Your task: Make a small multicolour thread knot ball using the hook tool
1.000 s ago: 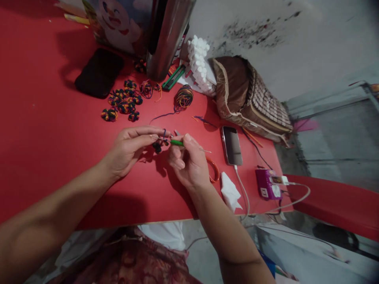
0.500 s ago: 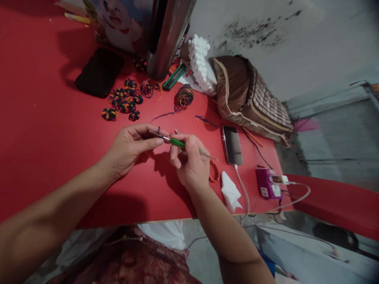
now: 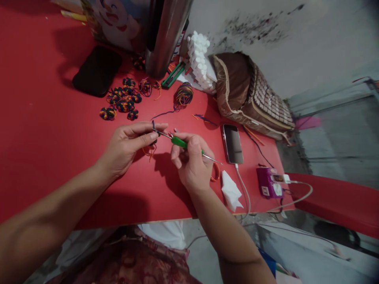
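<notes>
My right hand (image 3: 194,161) is closed around the green handle of a crochet hook (image 3: 179,142), whose metal ends stick out on both sides. Between the thumb and fingers of my left hand (image 3: 133,144) is a small piece of dark and orange yarn (image 3: 152,150), mostly hidden. Dark yarn loops over the left forefinger, and the hook's tip lies close to it. A strand leads across the table to a multicoloured yarn ball (image 3: 183,94). Several crocheted yarn flowers (image 3: 124,104) lie to the left of the ball. Orange-handled scissors (image 3: 216,172) are partly covered by my right hand.
On the red table (image 3: 53,157) lie a black pouch (image 3: 97,71), a green cutter (image 3: 173,75), a charging phone (image 3: 232,144) and crumpled white paper (image 3: 231,191). A metal cylinder (image 3: 166,39) and a brown bag (image 3: 251,92) stand at the back. A purple box (image 3: 268,182) sits at the right.
The hook has drawn slightly back to the right with my right hand, and its tip has shifted. More of the orange yarn shows below my left fingers.
</notes>
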The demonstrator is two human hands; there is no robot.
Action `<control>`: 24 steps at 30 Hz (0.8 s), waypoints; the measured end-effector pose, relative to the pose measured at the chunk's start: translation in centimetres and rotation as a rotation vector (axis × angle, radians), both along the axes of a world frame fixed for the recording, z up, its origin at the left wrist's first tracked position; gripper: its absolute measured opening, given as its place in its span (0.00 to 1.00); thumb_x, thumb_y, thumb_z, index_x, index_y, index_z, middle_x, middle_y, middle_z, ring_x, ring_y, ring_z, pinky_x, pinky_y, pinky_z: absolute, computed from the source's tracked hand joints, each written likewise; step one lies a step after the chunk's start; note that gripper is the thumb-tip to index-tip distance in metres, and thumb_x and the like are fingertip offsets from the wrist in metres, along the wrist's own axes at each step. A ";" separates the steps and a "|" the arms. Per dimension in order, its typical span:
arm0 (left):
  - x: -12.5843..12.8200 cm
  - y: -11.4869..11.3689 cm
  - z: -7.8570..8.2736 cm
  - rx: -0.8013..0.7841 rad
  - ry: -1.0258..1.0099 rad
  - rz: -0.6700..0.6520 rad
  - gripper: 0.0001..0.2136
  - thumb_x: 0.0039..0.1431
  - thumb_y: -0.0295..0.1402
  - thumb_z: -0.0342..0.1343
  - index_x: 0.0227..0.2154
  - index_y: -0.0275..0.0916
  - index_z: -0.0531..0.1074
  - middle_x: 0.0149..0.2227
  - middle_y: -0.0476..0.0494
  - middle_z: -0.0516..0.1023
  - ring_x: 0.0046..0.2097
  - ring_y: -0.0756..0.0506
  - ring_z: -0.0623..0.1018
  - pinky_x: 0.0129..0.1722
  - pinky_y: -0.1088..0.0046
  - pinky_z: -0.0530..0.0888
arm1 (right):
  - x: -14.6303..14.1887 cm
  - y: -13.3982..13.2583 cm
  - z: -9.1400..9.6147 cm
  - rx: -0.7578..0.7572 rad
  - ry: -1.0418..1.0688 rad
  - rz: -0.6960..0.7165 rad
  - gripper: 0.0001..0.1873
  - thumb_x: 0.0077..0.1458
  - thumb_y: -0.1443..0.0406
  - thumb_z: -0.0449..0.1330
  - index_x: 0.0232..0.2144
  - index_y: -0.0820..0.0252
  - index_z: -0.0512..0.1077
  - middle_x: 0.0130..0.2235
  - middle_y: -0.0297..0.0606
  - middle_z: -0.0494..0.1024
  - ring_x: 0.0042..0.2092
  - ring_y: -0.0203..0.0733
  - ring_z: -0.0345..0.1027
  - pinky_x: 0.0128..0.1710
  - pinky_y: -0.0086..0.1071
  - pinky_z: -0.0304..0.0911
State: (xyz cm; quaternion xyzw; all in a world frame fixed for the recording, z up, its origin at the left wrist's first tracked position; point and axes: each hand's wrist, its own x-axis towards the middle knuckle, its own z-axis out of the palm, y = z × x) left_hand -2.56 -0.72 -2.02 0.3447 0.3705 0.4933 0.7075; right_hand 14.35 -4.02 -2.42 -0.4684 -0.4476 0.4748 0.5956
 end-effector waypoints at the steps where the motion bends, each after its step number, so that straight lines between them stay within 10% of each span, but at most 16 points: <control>1: 0.0 0.0 0.0 0.001 -0.005 -0.006 0.08 0.56 0.31 0.73 0.40 0.43 0.90 0.40 0.42 0.88 0.33 0.51 0.81 0.33 0.77 0.80 | 0.0 0.1 0.0 0.016 0.013 0.007 0.19 0.68 0.46 0.62 0.40 0.53 0.83 0.23 0.28 0.75 0.18 0.29 0.57 0.20 0.27 0.57; 12: -0.4 0.4 0.4 -0.048 -0.028 -0.064 0.09 0.58 0.31 0.69 0.41 0.39 0.89 0.31 0.42 0.82 0.31 0.49 0.80 0.31 0.76 0.79 | 0.1 0.3 -0.2 0.051 0.092 0.027 0.18 0.68 0.47 0.63 0.41 0.50 0.85 0.22 0.29 0.76 0.18 0.29 0.57 0.19 0.28 0.54; 17: -0.6 0.2 0.8 0.222 0.247 0.012 0.08 0.62 0.30 0.66 0.41 0.41 0.88 0.51 0.40 0.80 0.37 0.49 0.81 0.33 0.76 0.81 | 0.0 0.8 0.3 -0.048 0.146 0.012 0.22 0.63 0.42 0.65 0.37 0.52 0.84 0.20 0.26 0.72 0.17 0.28 0.52 0.18 0.27 0.52; 24: -0.9 0.5 1.4 0.457 0.462 0.037 0.08 0.63 0.30 0.64 0.28 0.39 0.84 0.44 0.39 0.83 0.48 0.42 0.81 0.40 0.72 0.81 | 0.2 1.2 0.5 -0.099 0.176 0.034 0.25 0.60 0.40 0.66 0.34 0.54 0.82 0.20 0.25 0.70 0.18 0.26 0.51 0.17 0.25 0.51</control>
